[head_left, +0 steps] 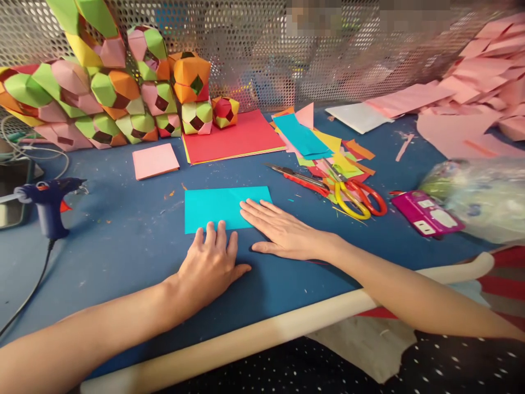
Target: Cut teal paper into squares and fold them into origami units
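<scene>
Cyan paper [223, 207] lies flat on the blue table [123, 241], straight ahead of you and near its front edge, a rectangle that looks folded in half. Your left hand [209, 265] is spread flat, palm down, with its fingertips just touching the sheet's near edge. Your right hand [283, 232] is also flat and released, its fingers resting on the near right corner. Neither grasps anything. By the look of it you are at the pressing step, flattening a fold. A next move would call for keeping the edges matched while a fingertip runs firmly along the crease, with one hand pinning the sheet so it cannot slide. Scissors [356, 198] lie to the right and a glue gun [49, 202] to the left. The magenta pack [426, 212] carries white labels, too small to read; no other writing shows.
</scene>
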### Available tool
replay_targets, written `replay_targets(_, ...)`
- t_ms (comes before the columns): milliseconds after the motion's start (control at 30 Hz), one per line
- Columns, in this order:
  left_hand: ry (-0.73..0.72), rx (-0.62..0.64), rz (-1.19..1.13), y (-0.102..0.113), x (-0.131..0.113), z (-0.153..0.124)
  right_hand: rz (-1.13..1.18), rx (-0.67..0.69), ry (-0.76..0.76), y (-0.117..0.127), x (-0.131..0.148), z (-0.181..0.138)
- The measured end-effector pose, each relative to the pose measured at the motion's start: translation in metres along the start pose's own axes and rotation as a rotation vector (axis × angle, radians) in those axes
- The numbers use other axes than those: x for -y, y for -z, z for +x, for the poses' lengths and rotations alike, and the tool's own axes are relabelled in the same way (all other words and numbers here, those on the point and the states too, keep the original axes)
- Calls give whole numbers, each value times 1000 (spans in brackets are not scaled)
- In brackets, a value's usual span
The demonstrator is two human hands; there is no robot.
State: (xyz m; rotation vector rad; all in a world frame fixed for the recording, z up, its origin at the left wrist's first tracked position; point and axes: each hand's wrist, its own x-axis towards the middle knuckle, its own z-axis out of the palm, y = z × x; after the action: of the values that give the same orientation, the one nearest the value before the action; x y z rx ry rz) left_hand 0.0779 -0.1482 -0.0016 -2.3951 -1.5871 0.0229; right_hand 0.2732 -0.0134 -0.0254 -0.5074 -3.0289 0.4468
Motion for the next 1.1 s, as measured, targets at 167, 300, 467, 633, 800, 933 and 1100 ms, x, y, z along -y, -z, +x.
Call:
replay_targets(167,-10,15,17,0,0,2,-12,9,2,0,1,-2)
replay_targets(300,-17,9,39,1,0,2,-13,7,20,1,1,-2)
replay_targets(467,-28,24,67,2,1,4,-31,6,12,1,2,-2)
replay_targets(633,-2,43,74,3,1,13,-32,-29,31,-3,0,-4)
replay_targets(800,23,38,87,-1,-4,17,-71,-79,38,0,3,-2)
replay_targets(933,25,29,98,-4,-5,16,-92,-133,75,6,3,8)
replay_targets(1100,20,42,111,-5,-5,15,9,-56,245,7,-12,36)
